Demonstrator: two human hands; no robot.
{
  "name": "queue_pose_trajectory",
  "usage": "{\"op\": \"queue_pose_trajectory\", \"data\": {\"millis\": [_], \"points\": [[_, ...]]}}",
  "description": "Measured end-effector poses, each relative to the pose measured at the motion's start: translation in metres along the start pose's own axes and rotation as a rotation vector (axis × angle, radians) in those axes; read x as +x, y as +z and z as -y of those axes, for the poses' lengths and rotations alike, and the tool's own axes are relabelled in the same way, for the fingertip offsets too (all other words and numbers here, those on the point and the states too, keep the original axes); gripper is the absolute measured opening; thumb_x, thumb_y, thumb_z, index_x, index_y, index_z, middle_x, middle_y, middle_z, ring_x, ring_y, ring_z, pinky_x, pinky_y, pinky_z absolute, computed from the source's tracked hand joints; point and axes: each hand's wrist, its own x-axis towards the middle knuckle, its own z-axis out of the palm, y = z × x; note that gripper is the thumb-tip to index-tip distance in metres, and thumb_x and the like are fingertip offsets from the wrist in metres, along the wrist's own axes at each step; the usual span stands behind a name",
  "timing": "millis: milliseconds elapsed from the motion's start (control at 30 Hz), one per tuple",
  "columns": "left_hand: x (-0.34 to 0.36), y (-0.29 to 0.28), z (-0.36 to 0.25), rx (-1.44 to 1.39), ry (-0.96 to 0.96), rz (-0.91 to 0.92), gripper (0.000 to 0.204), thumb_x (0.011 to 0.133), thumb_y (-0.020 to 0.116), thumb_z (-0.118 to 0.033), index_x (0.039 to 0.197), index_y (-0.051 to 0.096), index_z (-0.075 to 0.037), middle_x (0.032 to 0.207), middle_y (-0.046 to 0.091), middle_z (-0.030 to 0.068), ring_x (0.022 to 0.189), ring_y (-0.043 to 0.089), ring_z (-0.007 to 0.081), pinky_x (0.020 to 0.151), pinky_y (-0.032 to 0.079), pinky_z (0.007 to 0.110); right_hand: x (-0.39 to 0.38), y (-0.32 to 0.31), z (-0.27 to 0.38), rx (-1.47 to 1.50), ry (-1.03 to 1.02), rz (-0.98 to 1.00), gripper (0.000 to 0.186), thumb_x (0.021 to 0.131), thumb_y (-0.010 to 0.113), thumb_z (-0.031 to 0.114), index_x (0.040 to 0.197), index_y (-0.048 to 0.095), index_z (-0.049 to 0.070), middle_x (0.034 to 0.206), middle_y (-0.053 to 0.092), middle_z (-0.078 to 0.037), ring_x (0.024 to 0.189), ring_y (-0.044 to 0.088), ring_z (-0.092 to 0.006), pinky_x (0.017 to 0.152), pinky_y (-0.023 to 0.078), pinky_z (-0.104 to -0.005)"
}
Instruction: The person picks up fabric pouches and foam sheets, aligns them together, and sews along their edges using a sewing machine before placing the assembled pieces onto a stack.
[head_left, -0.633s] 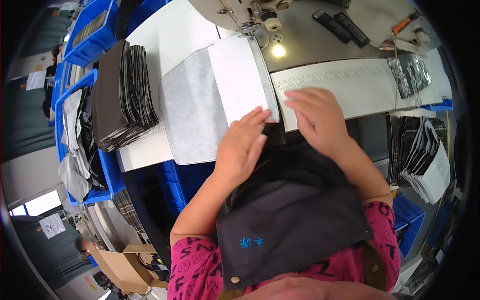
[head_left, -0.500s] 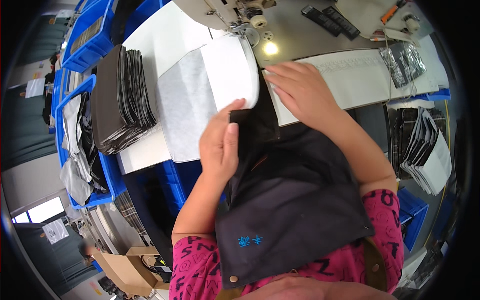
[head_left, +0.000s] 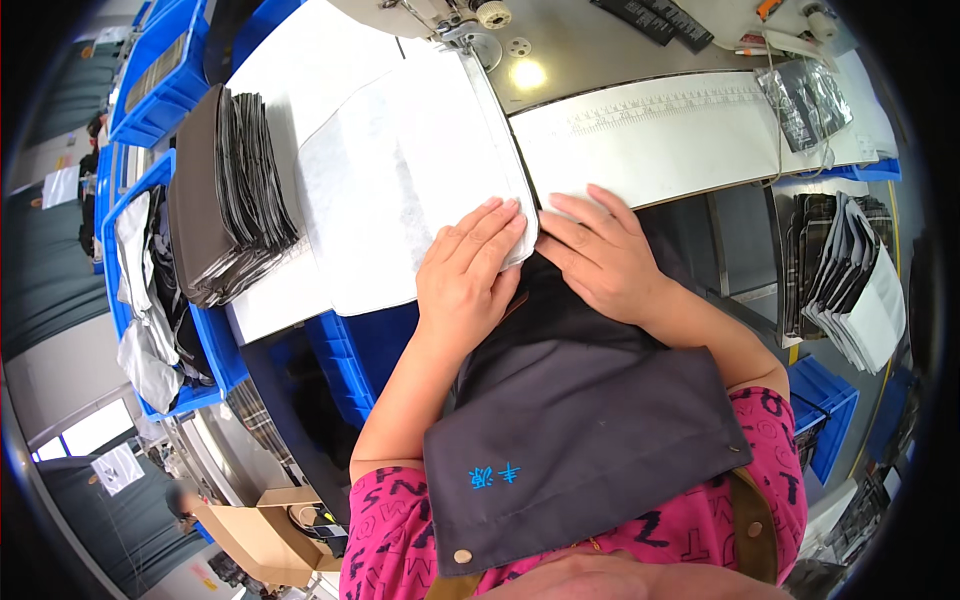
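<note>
A white fabric panel (head_left: 375,190) with a rounded corner and a narrow dark edge lies flat under the sewing machine (head_left: 425,14), its right edge running toward me from the presser foot area. My left hand (head_left: 468,272) rests on the panel's near right corner, fingers stretched out, the thumb by the near edge. Beside it, my right hand (head_left: 608,258) has its fingers spread, the tips at the panel's right edge. Whether the right fingertips touch the cloth I cannot tell.
Left of the panel stands a thick stack of dark folded fabric pieces (head_left: 205,190). Blue bins (head_left: 215,345) line the left side. A ruler strip (head_left: 670,105) and a clear plastic packet (head_left: 808,105) lie on the right tabletop. Fabric pieces (head_left: 850,280) hang at the far right.
The panel's near right corner, folded up before with dark cloth showing, now lies flat. My left hand has moved onto that corner. My right hand has come nearer to me, and the view has shifted.
</note>
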Motion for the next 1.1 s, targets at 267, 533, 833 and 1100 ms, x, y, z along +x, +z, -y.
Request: {"op": "queue_pose_trajectory", "data": {"millis": [267,533,833,1100], "points": [[0.002,0.007,-0.002,0.055,0.031,-0.070,0.046,0.077,0.075,0.003,0.122,0.073,-0.006,0.129,0.073,0.0088,0.121,0.069,0.0288,0.087,0.055,0.038,0.006,0.022,-0.008,-0.137,-0.031,-0.332,0.017,0.079,0.078,0.014,0.095,0.077,0.010,0.105,0.062,-0.001,0.105,0.059,-0.0216,0.098,0.051,-0.0415],[0.005,0.007,-0.002,0.039,0.062,-0.049,0.043,0.078,0.075,0.004,0.121,0.074,-0.003,0.126,0.074,0.0091,0.118,0.069,0.0279,0.091,0.056,0.039,0.008,0.019,-0.013,-0.035,-0.080,-0.309,0.016,0.077,0.080,0.012,0.092,0.076,0.008,0.101,0.062,-0.002,0.100,0.060,-0.0228,0.089,0.052,-0.0402],[0.007,-0.004,-0.001,-0.024,0.030,0.058,0.050,0.077,0.072,0.005,0.127,0.072,-0.004,0.132,0.071,0.0107,0.121,0.068,0.0316,0.098,0.057,0.041,0.021,-0.012,-0.012,-0.056,-0.115,-0.074,0.019,0.080,0.070,0.013,0.095,0.074,0.003,0.124,0.070,-0.013,0.111,0.066,-0.0261,0.093,0.052,-0.0438],[0.008,-0.005,0.005,-0.077,0.024,0.089,0.061,0.074,0.072,0.004,0.135,0.068,-0.002,0.140,0.067,0.0112,0.128,0.064,0.0307,0.101,0.055,0.042,0.023,-0.019,-0.012,-0.122,-0.114,0.027,0.020,0.085,0.067,0.016,0.100,0.074,0.004,0.126,0.070,-0.011,0.116,0.065,-0.0229,0.103,0.048,-0.0445]]}}
